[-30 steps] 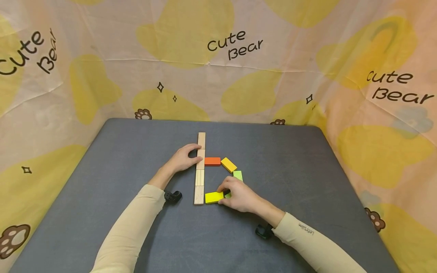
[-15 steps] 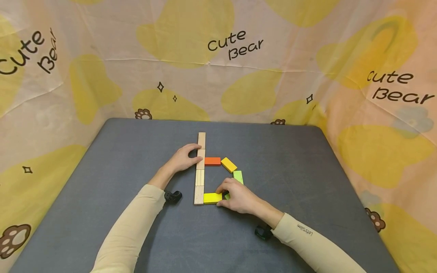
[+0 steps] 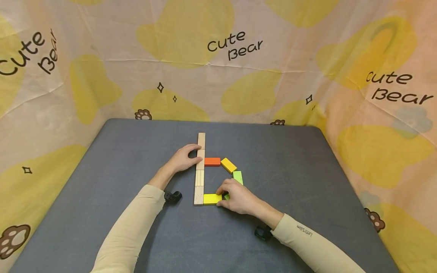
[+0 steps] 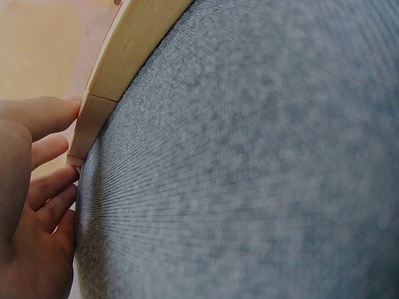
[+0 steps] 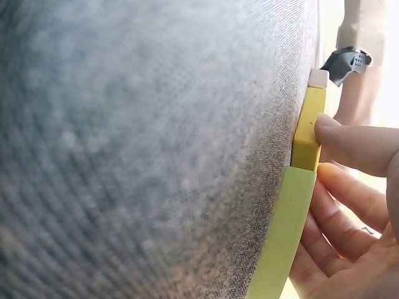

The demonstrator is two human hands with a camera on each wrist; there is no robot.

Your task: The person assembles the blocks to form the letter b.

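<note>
Plain wooden blocks (image 3: 199,177) lie end to end in a straight column. My left hand (image 3: 182,157) touches the column's left side with thumb and index fingertips set apart; the left wrist view has the thumb against a block's side. Between thumb and fingers, my right hand (image 3: 240,196) pinches a yellow block (image 3: 209,199) whose left end meets the column's bottom block. A light green block (image 5: 283,230) adjoins its other end in the right wrist view. From the column, an orange-red block (image 3: 212,162), a golden-yellow block (image 3: 228,165) and a green block (image 3: 237,176) curve toward the right hand, which partly covers the green.
The blocks lie on a dark grey tabletop (image 3: 290,159). Behind and beside it hangs a printed cloth (image 3: 191,76) with yellow patches. Black wrist devices are worn on the left (image 3: 173,196) and right (image 3: 263,232) wrists.
The right hand has shifted the near yellow block slightly left and straightened it, closing the small gap to the wooden column. The left hand has stayed in place.
</note>
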